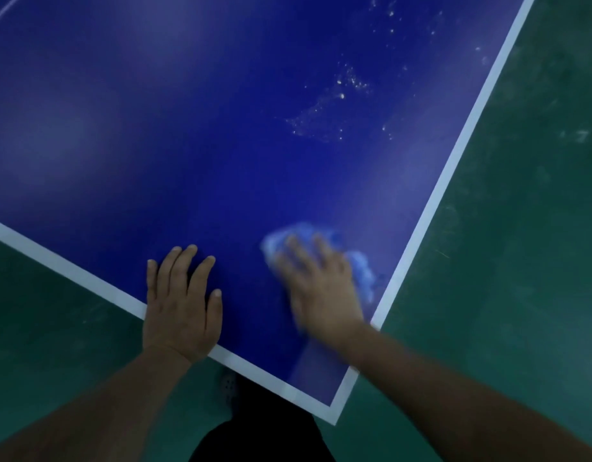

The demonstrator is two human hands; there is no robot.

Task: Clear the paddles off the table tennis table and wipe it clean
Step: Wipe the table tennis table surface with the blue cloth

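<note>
The blue table tennis table (194, 135) with white edge lines fills most of the view, its near right corner at the bottom. My left hand (183, 303) lies flat on the tabletop at the near edge, fingers straight. My right hand (321, 286), blurred, presses a light blue cloth (361, 271) against the surface close to the right edge line. A patch of pale crumbs and specks (334, 105) is scattered on the table farther up, toward the right side. No paddles are in sight.
Green floor (521, 228) surrounds the table on the right and at the lower left. My dark clothing (261, 438) shows at the bottom centre, just below the table corner. A thin white line (2, 10) crosses the far left of the tabletop.
</note>
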